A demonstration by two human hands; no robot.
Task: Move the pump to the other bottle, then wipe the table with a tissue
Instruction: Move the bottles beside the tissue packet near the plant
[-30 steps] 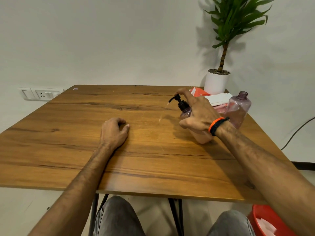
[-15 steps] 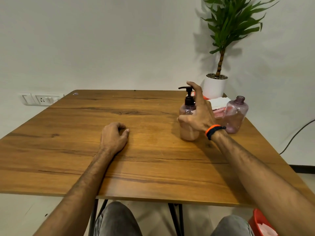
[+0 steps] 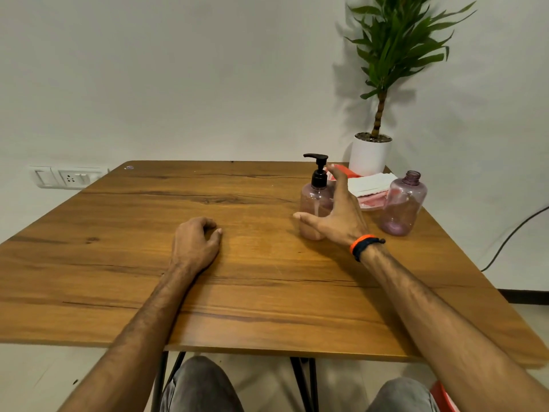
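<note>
Now, the bench (image 3: 267, 292) is spread wide across the view, and everything that matters is gathered at its far right corner. The plant pot (image 3: 370, 156) is set right at the back edge. In front of it, two pink bottles are seen: the one with the pump (image 3: 318, 171) still screwed on, the bottle (image 3: 312, 203), and well to its right the open-necked one, the spare (image 3: 402, 203), standing upright with nothing on its mouth. Between and behind them a stack of tissues (image 3: 371, 182) is laid on a red pack.

The right hand (image 3: 338, 218) is held spread just beside the bottle, fingers straight and thumb out, so its grip is apart and nothing is clasped. The left hand (image 3: 194, 246) is rested on the bench with fingers loosely curled, holding nothing.

The first step is judged to be barely begun: the pump has not been unscrewed. Next, the bottle would need to be steadied and the black collar twisted off, the dip tube lifted clear without drips, then carried across to the spare.
</note>
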